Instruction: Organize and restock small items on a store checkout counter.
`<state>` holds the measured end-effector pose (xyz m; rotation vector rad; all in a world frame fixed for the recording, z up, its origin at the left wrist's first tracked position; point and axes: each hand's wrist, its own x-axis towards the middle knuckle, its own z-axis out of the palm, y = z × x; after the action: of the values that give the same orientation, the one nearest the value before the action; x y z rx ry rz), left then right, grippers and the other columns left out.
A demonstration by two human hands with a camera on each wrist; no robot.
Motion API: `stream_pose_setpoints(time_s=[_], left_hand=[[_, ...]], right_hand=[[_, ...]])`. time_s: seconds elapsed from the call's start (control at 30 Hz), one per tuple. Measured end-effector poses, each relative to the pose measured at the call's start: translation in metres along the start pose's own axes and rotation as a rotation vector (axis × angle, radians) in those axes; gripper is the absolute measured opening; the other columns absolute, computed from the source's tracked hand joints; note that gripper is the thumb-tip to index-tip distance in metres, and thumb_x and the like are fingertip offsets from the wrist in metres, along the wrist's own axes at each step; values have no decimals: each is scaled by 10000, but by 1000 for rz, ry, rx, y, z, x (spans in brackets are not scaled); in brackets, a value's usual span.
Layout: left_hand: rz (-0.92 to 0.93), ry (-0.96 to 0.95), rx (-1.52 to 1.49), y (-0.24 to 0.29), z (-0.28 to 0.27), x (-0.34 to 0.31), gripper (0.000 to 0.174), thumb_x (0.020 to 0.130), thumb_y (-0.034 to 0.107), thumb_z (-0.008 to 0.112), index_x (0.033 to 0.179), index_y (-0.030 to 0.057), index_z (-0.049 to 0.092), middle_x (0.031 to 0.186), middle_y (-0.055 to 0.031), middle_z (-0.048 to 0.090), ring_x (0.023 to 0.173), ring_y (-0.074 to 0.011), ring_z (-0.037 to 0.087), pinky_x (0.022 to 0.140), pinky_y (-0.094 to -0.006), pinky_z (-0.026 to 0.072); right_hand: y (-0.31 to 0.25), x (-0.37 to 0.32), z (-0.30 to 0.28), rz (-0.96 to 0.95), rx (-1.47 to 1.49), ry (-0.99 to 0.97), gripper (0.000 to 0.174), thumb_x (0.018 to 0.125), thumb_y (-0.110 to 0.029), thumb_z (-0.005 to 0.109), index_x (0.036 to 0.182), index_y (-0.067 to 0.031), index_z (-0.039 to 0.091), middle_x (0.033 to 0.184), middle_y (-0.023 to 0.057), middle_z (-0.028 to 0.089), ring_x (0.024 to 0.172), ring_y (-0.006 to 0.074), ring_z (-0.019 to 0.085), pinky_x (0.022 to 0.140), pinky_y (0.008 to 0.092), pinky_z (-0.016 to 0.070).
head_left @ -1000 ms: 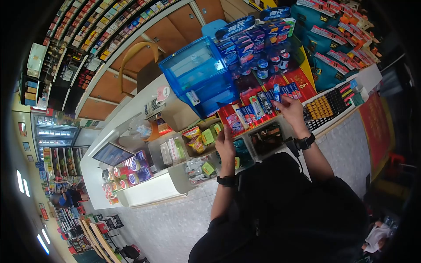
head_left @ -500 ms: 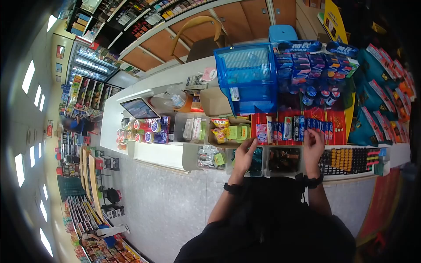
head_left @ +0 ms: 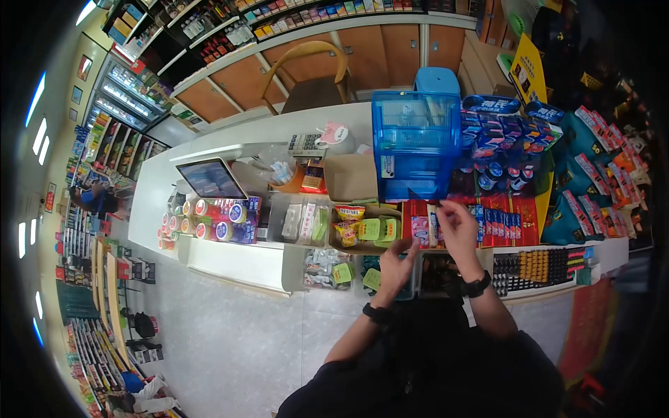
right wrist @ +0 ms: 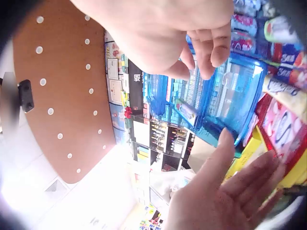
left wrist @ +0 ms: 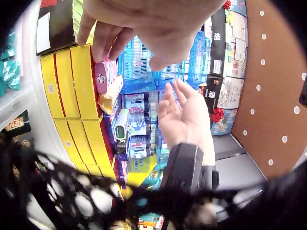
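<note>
My left hand [head_left: 397, 270] is at the front left end of a red display tray [head_left: 528, 217] of gum and candy packs, its fingertips at a pink pack [left wrist: 105, 76] in the left wrist view. Those fingers are extended, not wrapped round the pack. Over the left part of the row hovers my right hand [head_left: 460, 233], its fingers loosely bent and nothing between them in the left wrist view. It hides several packs in the head view. A cream-coloured pack [right wrist: 286, 93] lies beside the pink one. Blue gum packs [head_left: 498, 226] stand in line to the right.
Behind the tray stands a blue translucent plastic case [head_left: 417, 146], with a rack of blue and purple packs [head_left: 498, 136] beside it. A cardboard box [head_left: 348, 240] of snacks sits to the left, an abacus [head_left: 536, 266] at front right. Further left are a tablet [head_left: 209, 180] and stacked cups [head_left: 223, 230].
My right hand has left the blue packs and moved left along the row, closer to my left hand. The left hand stays near the tray's left end. The head view has turned.
</note>
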<state>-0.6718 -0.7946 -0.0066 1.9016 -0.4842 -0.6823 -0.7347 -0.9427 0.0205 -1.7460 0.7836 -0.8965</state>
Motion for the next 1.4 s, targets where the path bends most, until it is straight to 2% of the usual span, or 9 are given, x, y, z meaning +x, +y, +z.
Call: stream_pose_setpoints(time_s=[0.13, 0.33, 0.4, 0.47, 0.6, 0.73, 0.93, 1.2, 1.4], left_hand=[[10, -153, -114, -18, -10, 2, 596, 852, 416, 703, 1237, -22, 583, 1168, -197, 660, 1110, -279, 637, 945, -350, 479], [121, -292, -254, -48, -13, 13, 628, 817, 269, 715, 1328, -27, 501, 1230, -212, 627, 1176, -297, 603, 986, -369, 461], [57, -283, -177, -52, -13, 11, 645, 806, 273, 723, 1331, -29, 497, 1228, -219, 626, 1170, -314, 605, 972, -373, 471], [32, -346, -168, -52, -16, 8, 651, 798, 279, 729, 1325, -26, 498, 1225, -227, 625, 1150, -336, 612, 952, -384, 482], [13, -331, -349, -51, -14, 9, 558, 810, 130, 698, 1316, -11, 511, 1229, -187, 625, 1083, -254, 643, 927, -351, 500], [88, -202, -417, -50, -4, 11, 434, 883, 179, 698, 1238, -37, 573, 1160, -167, 661, 1062, -212, 641, 947, -327, 492], [-7, -78, -350, -34, 3, 4, 349, 895, 216, 713, 1126, -33, 633, 1042, -110, 690, 971, -157, 635, 890, -290, 485], [29, 109, -283, -25, 24, 0, 256, 902, 171, 703, 1057, -28, 662, 979, -97, 707, 903, -149, 649, 839, -283, 494], [81, 248, -150, -26, 35, -5, 280, 906, 189, 698, 1049, -49, 663, 918, -105, 722, 829, -143, 662, 783, -276, 509]], right_hand=[[-18, 31, 41, -19, -29, -32, 357, 868, -166, 718, 1174, -18, 610, 1013, 104, 693, 609, 111, 637, 537, 245, 483], [-36, 66, 87, 351, 126, -80, 522, 840, -206, 750, 1264, 18, 543, 1027, 126, 689, 606, 141, 656, 429, 262, 498], [-32, 71, 96, 377, 109, -17, 505, 804, -227, 783, 1204, 22, 599, 947, 115, 702, 636, 148, 663, 477, 277, 497], [-10, 75, 102, 165, -108, 2, 436, 795, -219, 801, 1108, 43, 647, 888, 86, 687, 672, 110, 610, 556, 250, 464], [-22, 64, 101, 104, 35, 75, 329, 782, -262, 795, 954, 5, 710, 773, 70, 689, 667, 149, 643, 609, 310, 493], [-39, 44, 66, 335, 44, 31, 304, 838, -261, 743, 970, 11, 709, 858, 105, 710, 666, 149, 636, 610, 317, 486], [-26, -9, -8, 413, 204, -165, 358, 904, -247, 683, 1105, 48, 657, 919, 74, 716, 727, 112, 649, 620, 247, 488], [68, -50, -124, 490, 111, 318, 302, 926, -170, 655, 1134, 50, 654, 842, 53, 700, 742, 82, 616, 678, 237, 476], [99, -36, -140, 347, -160, 128, 326, 885, -263, 692, 1064, 9, 685, 769, 93, 685, 684, 167, 649, 635, 293, 487]])
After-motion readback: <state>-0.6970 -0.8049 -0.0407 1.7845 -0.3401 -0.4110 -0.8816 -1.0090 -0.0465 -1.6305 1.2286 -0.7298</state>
